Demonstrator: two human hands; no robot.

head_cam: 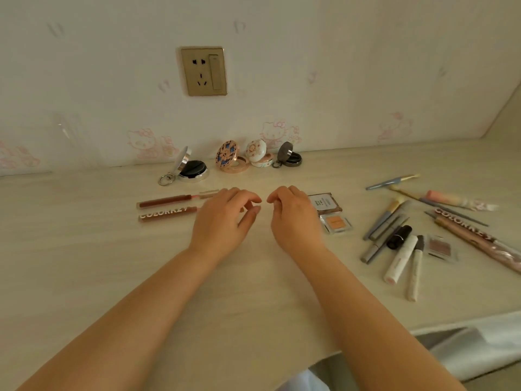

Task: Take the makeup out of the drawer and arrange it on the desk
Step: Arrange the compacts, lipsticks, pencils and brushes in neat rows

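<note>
Both hands hover over the middle of the pale desk (84, 263), fingers loosely curled and holding nothing. My left hand (225, 218) lies just right of two brown lip gloss tubes (166, 207). My right hand (293, 218) partly covers a brown eyeshadow palette (324, 203) and sits beside a small orange blush pan (335, 222). Several open compacts stand along the wall: a silver cushion (191, 167), a blue-and-gold one (229, 159), a white floral one (259, 155) and a dark grey one (289, 158).
A loose heap of pencils, brushes, mascara and tubes (400, 238) lies at the right, with a long pink tube (476, 238) near the edge. A wall socket (203, 71) sits above the compacts. The desk's front edge (366, 342) runs at lower right.
</note>
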